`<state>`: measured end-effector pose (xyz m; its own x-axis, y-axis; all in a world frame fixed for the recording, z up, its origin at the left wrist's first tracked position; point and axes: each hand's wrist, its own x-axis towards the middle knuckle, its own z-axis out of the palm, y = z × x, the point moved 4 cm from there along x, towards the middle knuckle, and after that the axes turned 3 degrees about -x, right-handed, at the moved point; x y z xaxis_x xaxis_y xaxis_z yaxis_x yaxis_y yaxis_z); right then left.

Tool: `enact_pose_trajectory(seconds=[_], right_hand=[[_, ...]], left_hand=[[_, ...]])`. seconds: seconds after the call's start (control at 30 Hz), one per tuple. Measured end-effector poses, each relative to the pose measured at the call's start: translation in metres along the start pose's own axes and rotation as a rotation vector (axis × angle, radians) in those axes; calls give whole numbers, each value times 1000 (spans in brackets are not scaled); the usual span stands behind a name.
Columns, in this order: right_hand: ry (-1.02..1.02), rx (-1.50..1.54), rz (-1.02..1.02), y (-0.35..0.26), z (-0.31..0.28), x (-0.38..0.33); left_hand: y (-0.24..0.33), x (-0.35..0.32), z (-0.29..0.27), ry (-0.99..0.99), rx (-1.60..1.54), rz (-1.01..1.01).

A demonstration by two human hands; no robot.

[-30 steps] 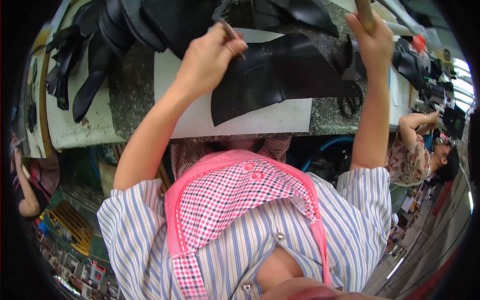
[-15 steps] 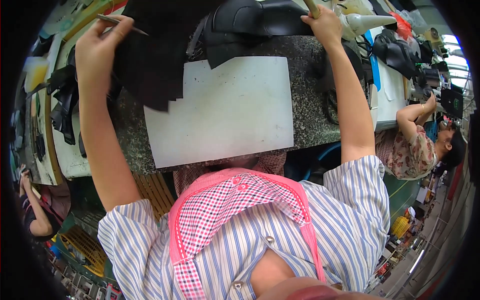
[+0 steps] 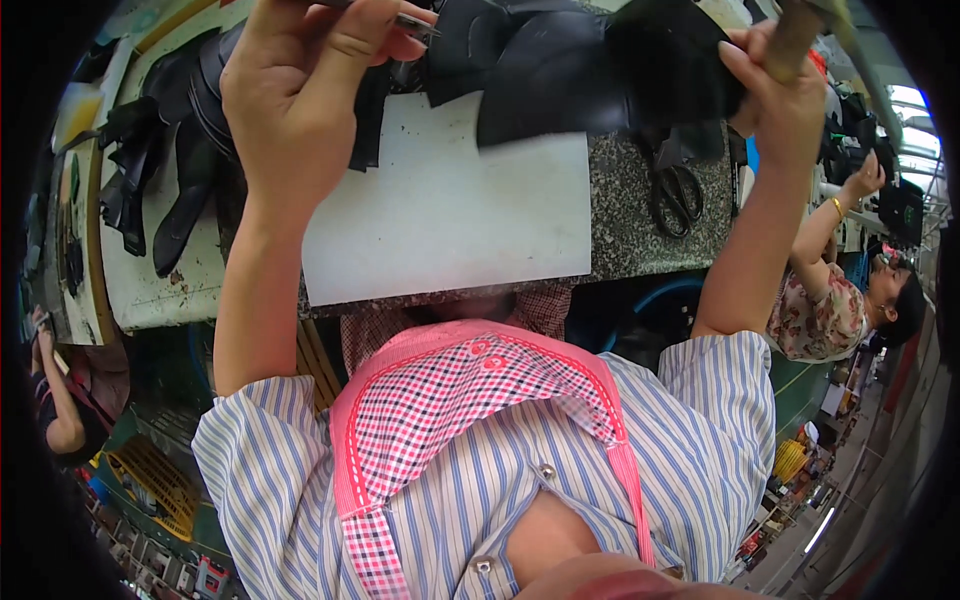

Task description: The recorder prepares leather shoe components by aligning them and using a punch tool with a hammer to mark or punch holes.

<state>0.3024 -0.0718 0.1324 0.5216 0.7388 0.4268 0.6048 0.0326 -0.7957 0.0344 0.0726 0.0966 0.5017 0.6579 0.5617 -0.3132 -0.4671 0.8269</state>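
My left hand [image 3: 300,110] is raised over the far left of the bench, its fingers closed round a slim metal pen-like tool [image 3: 415,22]. At the far right my right hand [image 3: 790,100] grips a thick wooden handle [image 3: 797,42]; the kind of tool is unclear. The same hand pinches the edge of a black leather piece [image 3: 670,75], held up above the bench. Below it lies a white board [image 3: 450,225] on a speckled stone slab [image 3: 655,245]. More black leather pieces [image 3: 465,50] sit behind the board, partly hidden.
Black-handled scissors [image 3: 678,198] lie on the slab right of the board. Stacked black cut pieces [image 3: 180,190] cover part of the left worktop [image 3: 160,300]. Another person [image 3: 825,280] works at the right, and one more [image 3: 65,400] at the far left. A yellow crate [image 3: 150,480] stands on the floor.
My left hand has moved right with the metal tool. My right hand has shifted right with the wooden handle and now also holds a black leather piece. The dark sheet overlapping the board's left has drawn back.
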Motion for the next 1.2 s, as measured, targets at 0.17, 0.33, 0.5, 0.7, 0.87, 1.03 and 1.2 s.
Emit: enact_pose_trajectory(seconds=[0.17,0.33,0.5,0.7,0.87,1.03,1.2], right_hand=[[-221,-80,-34,4,33,-40],[-225,-326,-56,29,65,-71],[-150,-470,-320,-4,63,-75],[-191,14,-26,-35,60,-78],[-262,393,-200,-56,64,-71],[-774,-568,-15,-39,95,-78],[-141,-18,-20,-75,56,-64]], left_hand=[[-35,-33,23,-32,-193,-296],[-88,-70,26,-165,100,-442],[-91,-78,16,-187,145,-506],[-93,-82,11,-248,153,-523],[-72,-76,25,-461,385,-192],[-78,-81,15,-398,325,-393],[-86,-69,16,-399,119,-496]])
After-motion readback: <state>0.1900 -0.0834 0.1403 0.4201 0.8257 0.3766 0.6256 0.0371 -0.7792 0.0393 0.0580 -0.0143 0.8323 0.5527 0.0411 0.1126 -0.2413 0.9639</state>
